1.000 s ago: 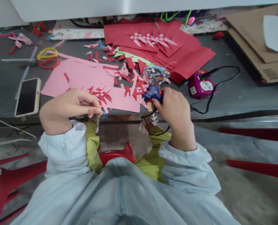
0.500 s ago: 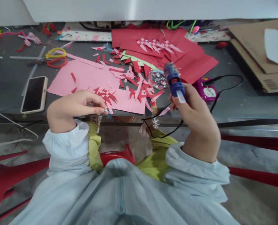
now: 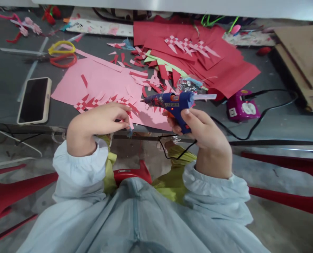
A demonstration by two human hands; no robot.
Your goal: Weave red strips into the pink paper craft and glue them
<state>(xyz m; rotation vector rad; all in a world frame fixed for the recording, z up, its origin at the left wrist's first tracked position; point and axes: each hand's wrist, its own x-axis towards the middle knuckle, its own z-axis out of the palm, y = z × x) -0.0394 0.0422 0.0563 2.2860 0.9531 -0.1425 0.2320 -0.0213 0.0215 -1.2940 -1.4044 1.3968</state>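
Observation:
My right hand [image 3: 202, 131] grips a blue hot glue gun [image 3: 174, 102] by its handle, held level over the table's front edge with the nozzle pointing left and a clear glue stick sticking out to the right. My left hand [image 3: 100, 121] is closed in a pinch on a small blue feathery piece [image 3: 129, 131] at the table edge, a short way left of the nozzle. Just behind my hands lies a pink paper sheet [image 3: 103, 82] with red and pink woven strips [image 3: 103, 102] and loose cuttings.
A phone [image 3: 34, 100] lies at the left. Yellow and red scissors [image 3: 60, 54] sit behind it. Red paper sheets [image 3: 219, 66] cover the back. A purple socket block [image 3: 241, 109] with a black cable is at the right, cardboard [image 3: 301, 59] beyond. Red stools flank me.
My right hand swung the glue gun from upright to level, nozzle now pointing left toward my left hand. The left hand kept its pinch and barely moved.

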